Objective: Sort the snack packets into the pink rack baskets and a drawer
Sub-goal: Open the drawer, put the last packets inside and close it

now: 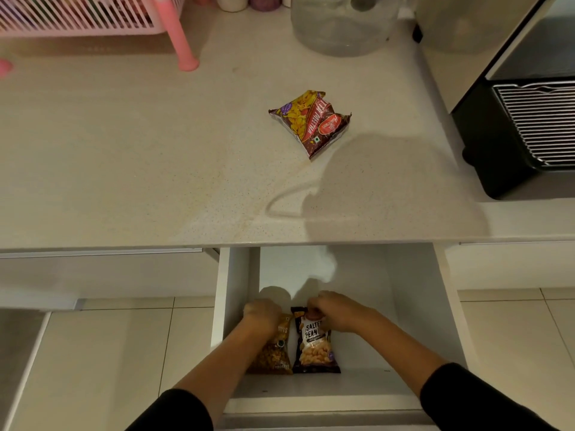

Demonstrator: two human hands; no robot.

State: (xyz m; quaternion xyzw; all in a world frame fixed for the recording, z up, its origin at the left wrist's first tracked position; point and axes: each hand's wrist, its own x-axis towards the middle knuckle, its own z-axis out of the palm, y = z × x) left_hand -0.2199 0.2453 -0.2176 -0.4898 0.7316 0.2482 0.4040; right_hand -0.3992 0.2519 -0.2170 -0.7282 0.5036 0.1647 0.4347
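The scene is dimly lit with a warm, yellowish cast. Broad soft shadows are cast on the countertop [155,157] at centre right of the frame, indicating light from behind and above the camera. Further shadows are thrown on the back of the drawer [413,306]. Strong barrel distortion is seen: the counter edge is bowed and the frame edges are stretched. The pink rack [93,17] at upper left and the clear jar [339,26] at top are rendered soft. Fine detail is smeared by noise.
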